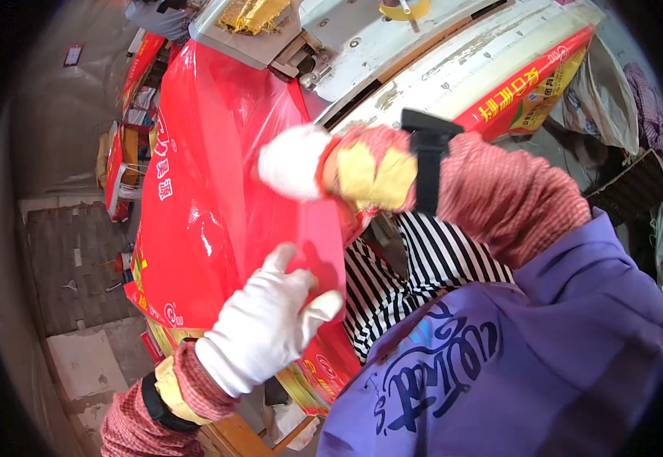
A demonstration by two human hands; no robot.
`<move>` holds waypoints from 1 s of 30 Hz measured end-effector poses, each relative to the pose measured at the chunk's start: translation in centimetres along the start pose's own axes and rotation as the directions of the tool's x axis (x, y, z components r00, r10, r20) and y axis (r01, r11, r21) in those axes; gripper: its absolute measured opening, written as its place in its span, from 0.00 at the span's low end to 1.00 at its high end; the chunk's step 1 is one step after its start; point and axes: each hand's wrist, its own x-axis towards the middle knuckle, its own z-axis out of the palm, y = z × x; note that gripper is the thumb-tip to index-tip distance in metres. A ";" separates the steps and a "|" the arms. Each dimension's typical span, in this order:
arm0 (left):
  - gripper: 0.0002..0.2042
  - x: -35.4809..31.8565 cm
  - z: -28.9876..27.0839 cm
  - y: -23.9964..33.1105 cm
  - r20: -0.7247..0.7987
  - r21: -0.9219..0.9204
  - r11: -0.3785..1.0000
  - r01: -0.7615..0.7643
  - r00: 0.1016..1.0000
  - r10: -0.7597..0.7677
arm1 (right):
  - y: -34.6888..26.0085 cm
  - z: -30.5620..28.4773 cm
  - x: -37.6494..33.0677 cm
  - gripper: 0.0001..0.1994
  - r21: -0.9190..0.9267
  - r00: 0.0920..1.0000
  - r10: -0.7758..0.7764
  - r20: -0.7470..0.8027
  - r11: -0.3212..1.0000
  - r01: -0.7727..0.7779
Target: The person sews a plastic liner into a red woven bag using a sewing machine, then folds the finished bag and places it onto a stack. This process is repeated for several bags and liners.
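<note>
1. The view looked down from a person's head at two hands in white gloves, both working on a large red plastic bag.
2. The left hand came up from the lower left, wearing a checked red sleeve cover with yellow tape at the wrist. Its fingers were closed in a pinch on the lower edge of the red bag, with the thumb pressed against the sheet from the right.
3. The right hand reached in from the right at mid-height. It lay against the upper part of the same bag; its fingers were bunched, but whether they gripped the plastic could not be told.
4. The right wrist was wrapped in yellow tape, with a black strap just beyond it, then a checked red sleeve cover.
5. The red bag hung in front of the person, its top under the edge of a grey metal machine at the top of the view.
6. A long red and yellow printed bag lay along the machine's pale bed, upper right.
7. A purple garment with dark lettering filled the lower right, with a black-and-white striped cloth beside it.
8. More red printed bags were stacked on the left, above a grey floor.
</note>
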 end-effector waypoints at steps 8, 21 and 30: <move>0.37 -0.4 -2.2 -0.4 0.443 0.344 0.916 0.204 0.825 -0.350 | 1.4 -0.4 -2.4 0.16 0.117 0.997 -0.025 0.068 0.993 0.016; 0.19 -1.9 -2.9 0.9 0.112 0.278 0.937 0.210 0.962 -0.249 | 2.5 1.6 -2.5 0.17 0.094 0.901 -0.415 -0.129 0.899 0.427; 0.22 -3.2 -3.3 2.2 -0.083 0.171 0.973 0.152 0.987 -0.140 | 0.3 1.6 -3.9 0.12 0.276 0.894 -0.413 -0.173 0.851 0.447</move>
